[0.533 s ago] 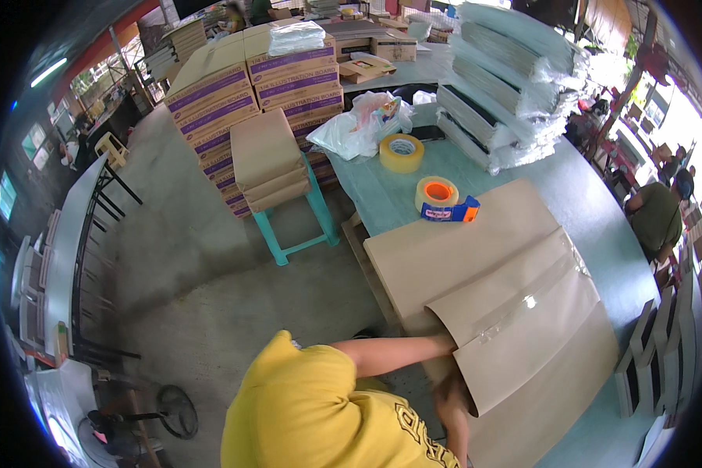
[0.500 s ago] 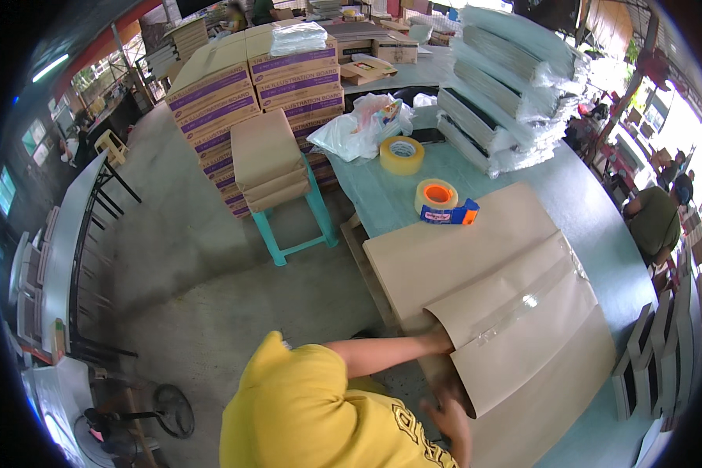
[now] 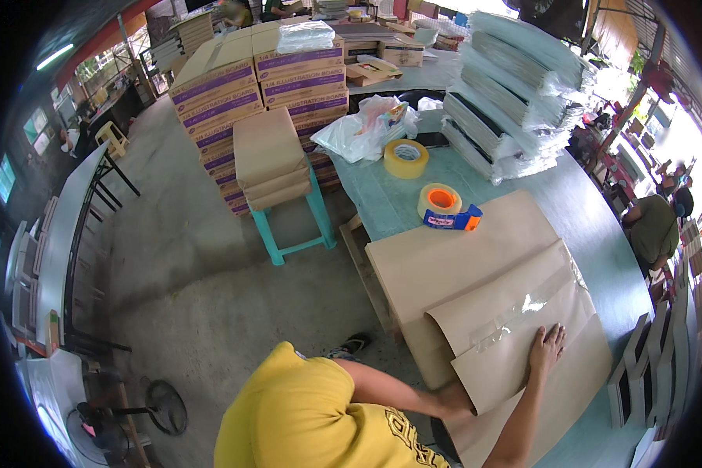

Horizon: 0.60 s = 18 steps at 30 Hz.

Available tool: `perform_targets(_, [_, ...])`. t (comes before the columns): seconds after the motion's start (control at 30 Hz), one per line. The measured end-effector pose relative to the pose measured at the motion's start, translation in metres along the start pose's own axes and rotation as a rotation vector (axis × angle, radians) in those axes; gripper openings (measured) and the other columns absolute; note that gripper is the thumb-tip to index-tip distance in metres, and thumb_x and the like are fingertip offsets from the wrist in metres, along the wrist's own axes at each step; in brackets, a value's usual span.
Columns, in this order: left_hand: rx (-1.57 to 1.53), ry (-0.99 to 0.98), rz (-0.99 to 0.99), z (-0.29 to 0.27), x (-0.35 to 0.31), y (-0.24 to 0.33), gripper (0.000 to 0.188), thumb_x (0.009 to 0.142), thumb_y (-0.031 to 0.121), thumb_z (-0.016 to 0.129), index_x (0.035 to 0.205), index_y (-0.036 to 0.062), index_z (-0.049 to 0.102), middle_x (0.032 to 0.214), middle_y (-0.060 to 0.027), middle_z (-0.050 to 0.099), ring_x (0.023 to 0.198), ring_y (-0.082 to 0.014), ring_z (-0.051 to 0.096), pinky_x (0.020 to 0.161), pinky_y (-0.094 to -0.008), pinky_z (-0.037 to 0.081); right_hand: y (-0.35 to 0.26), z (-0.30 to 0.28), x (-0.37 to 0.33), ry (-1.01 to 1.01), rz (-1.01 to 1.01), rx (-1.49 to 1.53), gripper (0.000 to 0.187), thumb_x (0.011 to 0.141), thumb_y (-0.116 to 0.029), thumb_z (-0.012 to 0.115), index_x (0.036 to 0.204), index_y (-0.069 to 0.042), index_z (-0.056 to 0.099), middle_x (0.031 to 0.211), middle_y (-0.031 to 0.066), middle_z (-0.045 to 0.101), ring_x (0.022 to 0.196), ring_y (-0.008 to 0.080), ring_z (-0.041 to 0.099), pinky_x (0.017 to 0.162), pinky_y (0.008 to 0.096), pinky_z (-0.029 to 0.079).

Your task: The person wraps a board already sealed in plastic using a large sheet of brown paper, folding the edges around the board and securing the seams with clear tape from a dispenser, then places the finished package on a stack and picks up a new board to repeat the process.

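A brown kraft paper wrap (image 3: 483, 374), folded into a sleeve with clear tape along its seam, lies on flat brown paper sheets (image 3: 437, 273). My left hand (image 3: 456, 399) is at the sleeve's open near end, its fingers hidden under or inside the paper. On top of the sleeve, below the tape strip (image 3: 515, 318), my right hand (image 3: 548, 349) rests with its fingers stretched out. Beyond the sheets stands a blue tape dispenser (image 3: 452, 218) holding a clear roll with an orange core. A wider roll of packing tape (image 3: 406, 158) lies farther back.
Plastic-wrapped stacks (image 3: 515, 101) and a white plastic bag (image 3: 366, 129) occupy the table's far part. Left of the table, a teal stool (image 3: 320, 210) bears brown-wrapped packs (image 3: 269, 152). Behind it rise stacked cartons (image 3: 218, 97). Someone in dark green (image 3: 651, 226) is at the right.
My right hand has moved from the sleeve's open end up onto its top and now lies flat. My left hand has shifted toward the near corner of the opening.
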<state>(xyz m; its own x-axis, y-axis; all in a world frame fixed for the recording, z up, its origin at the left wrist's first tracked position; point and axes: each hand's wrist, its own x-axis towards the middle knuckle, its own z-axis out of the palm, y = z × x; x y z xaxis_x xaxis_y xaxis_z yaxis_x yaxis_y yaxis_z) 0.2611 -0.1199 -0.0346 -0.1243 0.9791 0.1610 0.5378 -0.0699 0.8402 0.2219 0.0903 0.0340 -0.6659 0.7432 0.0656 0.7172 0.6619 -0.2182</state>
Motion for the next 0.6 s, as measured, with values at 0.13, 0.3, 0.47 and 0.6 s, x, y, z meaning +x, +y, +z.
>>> perform_targets(0.13, [0.021,0.051,-0.271,-0.052,-0.008,-0.064,0.045,0.072,0.032,0.061,0.107,0.0057,0.056,0.108,-0.0163,0.054,0.102,-0.0313,0.05,0.086,-0.0414,0.04,-0.004,-0.005,-0.007,0.037,-0.026,-0.022,0.056,0.091,-0.037,0.039,0.135,-0.004,0.03,0.141,0.0147,0.029,0.131,0.0271,0.024,0.107,0.0397,0.018])
perform_targets(0.3, [0.047,0.043,-0.321,-0.069,-0.019,-0.082,0.038,0.073,0.028,0.06,0.103,0.0047,0.058,0.103,-0.0167,0.057,0.097,-0.0308,0.053,0.083,-0.041,0.041,0.081,0.033,-0.105,0.517,0.019,1.046,0.024,0.089,-0.017,0.046,0.078,0.004,0.051,0.093,0.0161,0.059,0.074,0.0215,0.056,0.072,0.0336,0.045])
perform_targets(0.47, [0.1,-0.043,-0.314,-0.085,-0.004,-0.078,0.032,0.074,0.024,0.059,0.099,0.0038,0.06,0.098,-0.0171,0.059,0.093,-0.0303,0.056,0.079,-0.0406,0.043,0.026,0.047,-0.164,0.184,-0.364,0.285,0.036,0.088,-0.024,0.044,0.105,0.005,0.055,0.11,0.0215,0.053,0.103,0.0387,0.047,0.089,0.0466,0.036])
perform_targets(0.6, [0.3,-0.245,-0.291,-0.105,-0.011,-0.042,0.028,0.074,0.021,0.058,0.095,0.003,0.061,0.094,-0.0173,0.061,0.089,-0.0299,0.058,0.077,-0.0402,0.045,-0.01,0.054,-0.153,0.314,-0.308,0.197,0.04,0.083,-0.029,0.051,0.11,0.002,0.053,0.117,0.0162,0.052,0.107,0.0381,0.046,0.092,0.0494,0.031])
